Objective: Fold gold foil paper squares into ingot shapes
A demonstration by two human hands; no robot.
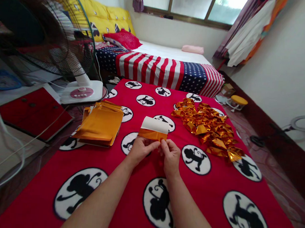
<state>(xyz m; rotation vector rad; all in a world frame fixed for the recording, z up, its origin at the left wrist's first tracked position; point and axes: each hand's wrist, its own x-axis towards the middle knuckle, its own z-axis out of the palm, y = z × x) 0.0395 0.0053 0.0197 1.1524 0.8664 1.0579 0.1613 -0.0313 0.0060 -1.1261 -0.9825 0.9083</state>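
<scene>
Both hands hold one sheet of gold foil paper (155,125) in the middle of the red cloth. Its near edge is folded up, so a gold band shows in front of the white underside. My left hand (143,149) pinches the near left part of the fold, thumb pointing right. At the near right corner, my right hand (169,152) pinches the paper between thumb and fingers. A stack of flat gold foil sheets (100,123) lies to the left of my hands. On the right is a heap of folded gold foil pieces (206,126), shiny and overlapping.
A red cloth with monkey prints (126,208) covers the surface under my hands. A fan (81,90) stands at the left beside a red-topped cabinet (31,110). Beyond lies a bed with a striped, starred cover (155,71). A yellow stool (239,100) stands on the floor at right.
</scene>
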